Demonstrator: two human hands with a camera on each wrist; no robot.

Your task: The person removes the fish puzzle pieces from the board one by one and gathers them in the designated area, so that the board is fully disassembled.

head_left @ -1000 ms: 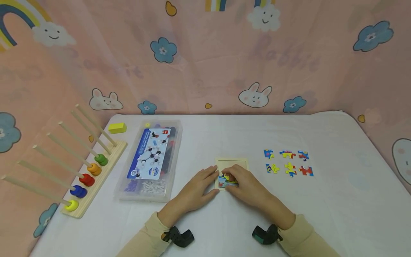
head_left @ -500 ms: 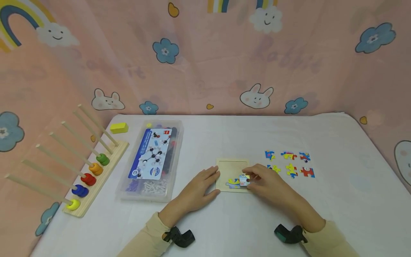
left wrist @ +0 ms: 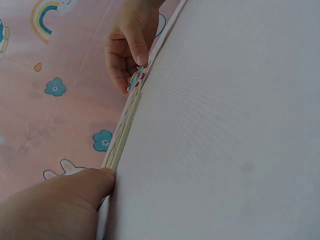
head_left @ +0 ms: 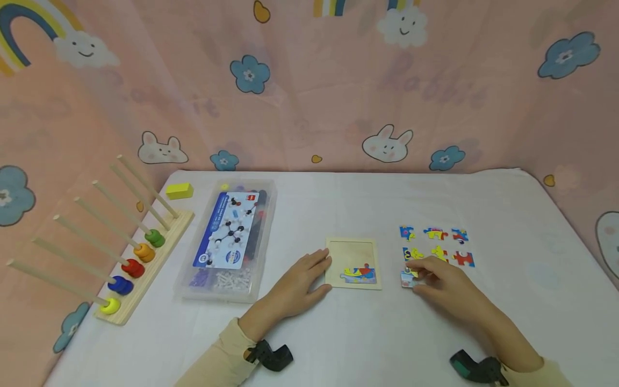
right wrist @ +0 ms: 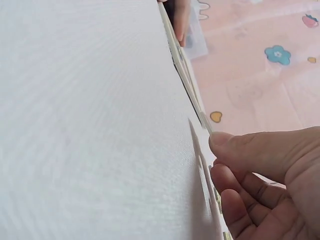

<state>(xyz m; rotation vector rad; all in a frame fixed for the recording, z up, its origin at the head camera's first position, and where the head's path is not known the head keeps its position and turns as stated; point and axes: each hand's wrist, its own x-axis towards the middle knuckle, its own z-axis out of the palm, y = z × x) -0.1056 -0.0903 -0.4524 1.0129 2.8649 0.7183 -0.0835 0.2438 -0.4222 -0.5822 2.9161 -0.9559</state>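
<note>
A shallow wooden puzzle tray [head_left: 352,250] lies in front of me, with a few joined jigsaw pieces [head_left: 361,274] in its lower right part. The fingers and thumb of my left hand [head_left: 296,284] are extended and rest against the tray's left edge; the thumb [left wrist: 97,182] shows right at that edge in the left wrist view. To the right of the tray, my right hand [head_left: 452,282] pinches a light-blue and yellow puzzle piece [head_left: 408,279] between thumb and fingers, low over the white cloth. In the right wrist view this piece [right wrist: 205,121] appears edge-on at the thumb tip.
Two rows of loose puzzle pieces [head_left: 435,234] lie beyond my right hand, which partly covers the nearer row. Left of my left hand stand a clear plastic box [head_left: 263,242] of molecular model parts and a wooden peg rack [head_left: 145,269] with coloured rings. A yellow block [head_left: 179,191] lies behind them.
My right hand lifted a puzzle piece out of the tray and carried it right, to beside the loose pieces. The left hand has stayed at the tray's edge.
</note>
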